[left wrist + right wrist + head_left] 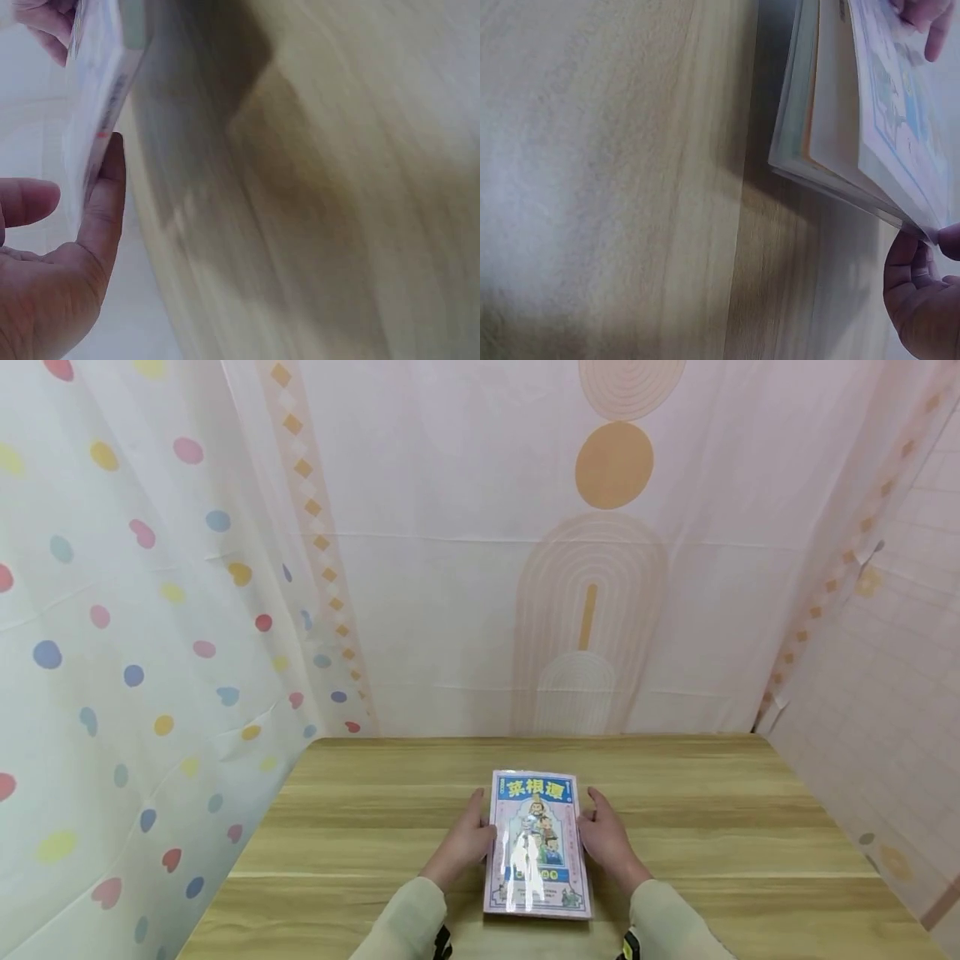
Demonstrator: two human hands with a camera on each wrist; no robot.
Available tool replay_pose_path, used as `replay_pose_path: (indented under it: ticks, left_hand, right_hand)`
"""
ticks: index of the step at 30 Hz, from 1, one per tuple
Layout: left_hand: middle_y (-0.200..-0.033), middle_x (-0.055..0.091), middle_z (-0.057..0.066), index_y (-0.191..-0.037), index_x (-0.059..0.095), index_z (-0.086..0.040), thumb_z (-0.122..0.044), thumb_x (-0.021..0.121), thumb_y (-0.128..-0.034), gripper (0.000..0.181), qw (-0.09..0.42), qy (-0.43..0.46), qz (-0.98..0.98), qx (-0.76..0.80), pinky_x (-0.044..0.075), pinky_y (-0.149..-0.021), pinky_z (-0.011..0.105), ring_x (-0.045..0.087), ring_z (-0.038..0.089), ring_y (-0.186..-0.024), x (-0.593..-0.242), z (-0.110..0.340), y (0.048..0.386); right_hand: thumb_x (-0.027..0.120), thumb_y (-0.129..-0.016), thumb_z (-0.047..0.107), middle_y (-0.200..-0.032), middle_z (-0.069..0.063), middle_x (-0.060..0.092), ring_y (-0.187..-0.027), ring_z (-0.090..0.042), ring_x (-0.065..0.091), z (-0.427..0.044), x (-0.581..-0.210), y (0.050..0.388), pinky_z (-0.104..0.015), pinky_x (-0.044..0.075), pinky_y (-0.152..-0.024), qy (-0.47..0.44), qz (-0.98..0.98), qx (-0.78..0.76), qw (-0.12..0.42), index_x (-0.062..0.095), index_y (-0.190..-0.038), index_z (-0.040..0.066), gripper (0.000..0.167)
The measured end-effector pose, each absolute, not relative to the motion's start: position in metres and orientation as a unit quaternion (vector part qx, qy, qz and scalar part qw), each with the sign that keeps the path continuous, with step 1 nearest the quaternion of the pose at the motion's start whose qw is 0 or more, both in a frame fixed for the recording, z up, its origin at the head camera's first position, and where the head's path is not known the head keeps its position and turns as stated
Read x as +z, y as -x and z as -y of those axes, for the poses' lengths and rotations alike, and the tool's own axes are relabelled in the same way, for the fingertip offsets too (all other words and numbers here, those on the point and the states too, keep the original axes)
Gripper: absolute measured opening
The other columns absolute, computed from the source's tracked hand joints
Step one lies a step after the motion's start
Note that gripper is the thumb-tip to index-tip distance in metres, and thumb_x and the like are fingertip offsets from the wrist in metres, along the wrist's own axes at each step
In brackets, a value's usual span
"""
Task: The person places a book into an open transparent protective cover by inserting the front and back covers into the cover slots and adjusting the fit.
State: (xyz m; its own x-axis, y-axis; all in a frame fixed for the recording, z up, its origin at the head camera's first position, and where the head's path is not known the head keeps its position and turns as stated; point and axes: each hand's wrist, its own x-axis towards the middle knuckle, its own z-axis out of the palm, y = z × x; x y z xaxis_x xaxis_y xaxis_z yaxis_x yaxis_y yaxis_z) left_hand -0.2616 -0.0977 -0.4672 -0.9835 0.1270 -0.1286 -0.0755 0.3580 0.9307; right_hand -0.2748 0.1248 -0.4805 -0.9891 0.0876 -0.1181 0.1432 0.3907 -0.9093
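Note:
A paperback book point(525, 897) with a pink and blue cover, yellow Chinese characters and cartoon figures is held between two hands, front cover facing up. On its left side my left hand point(465, 842) holds the spine edge; in the left wrist view a finger point(105, 206) lies along the spine point(112, 94). My right hand point(606, 842) grips the opposite edge. The right wrist view shows thumb and fingers pinching near a corner, with the front cover point(889, 112) and pages slightly fanned apart. Light glares off the cover.
A wood-grain table point(360, 827) lies under the book, with shadows on it. Behind it hangs a pale curtain point(435, 627) with arch patterns; a dotted curtain point(172, 635) hangs at the left. Light sleeves point(408, 918) cover both forearms, with dark bands at the wrists.

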Motion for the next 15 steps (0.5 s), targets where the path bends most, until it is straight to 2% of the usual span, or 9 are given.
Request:
replay_pose_path:
  ticks: [3, 5, 11, 15]
  left_hand:
    - [-0.116, 0.060, 0.022, -0.157, 0.009, 0.001, 0.000, 0.048, -0.0962, 0.073, 0.098, -0.006, -0.827, 0.553, 0.054, -0.080, 0.043, 0.061, 0.024, -0.089, -0.4708, 0.0988, 0.2617]
    - [-0.122, 0.058, 0.024, -0.157, 0.011, 0.000, -0.001, 0.050, -0.0964, 0.072, 0.101, -0.001, -0.833, 0.544, 0.052, -0.085, 0.046, 0.061, 0.025, -0.094, -0.4731, 0.0987, 0.2619]
    - [-0.133, 0.051, 0.034, -0.156, 0.012, 0.005, 0.001, 0.052, -0.0943, 0.073, 0.099, -0.031, -0.837, 0.537, 0.043, -0.099, 0.059, 0.057, 0.040, -0.112, -0.4768, 0.0984, 0.2615]
    - [-0.136, 0.049, 0.034, -0.154, 0.020, 0.007, -0.001, 0.056, -0.0941, 0.070, 0.093, -0.059, -0.846, 0.521, 0.040, -0.102, 0.060, 0.052, 0.046, -0.121, -0.4778, 0.0994, 0.2602]
  right_hand:
    - [0.046, -0.098, 0.002, -0.137, -0.035, 0.047, -0.129, -0.048, 0.044, -0.1255, -0.4816, 0.2765, -0.060, 0.035, -0.107, -0.074, -0.839, -0.539, 0.019, 0.024, -0.154, -0.004, 0.060]
    - [0.048, -0.097, -0.001, -0.134, -0.034, 0.051, -0.126, -0.047, 0.047, -0.1255, -0.4818, 0.2770, -0.059, 0.037, -0.105, -0.074, -0.842, -0.534, 0.017, 0.026, -0.153, -0.004, 0.060]
    - [0.053, -0.091, -0.007, -0.121, -0.029, 0.059, -0.112, -0.040, 0.057, -0.1247, -0.4848, 0.2758, -0.054, 0.046, -0.098, -0.053, -0.851, -0.522, 0.003, 0.038, -0.146, -0.009, 0.057]
    - [0.051, -0.088, -0.010, -0.125, -0.030, 0.058, -0.116, -0.043, 0.056, -0.1238, -0.4874, 0.2729, -0.053, 0.047, -0.098, -0.019, -0.868, -0.497, 0.002, 0.043, -0.142, -0.012, 0.054]
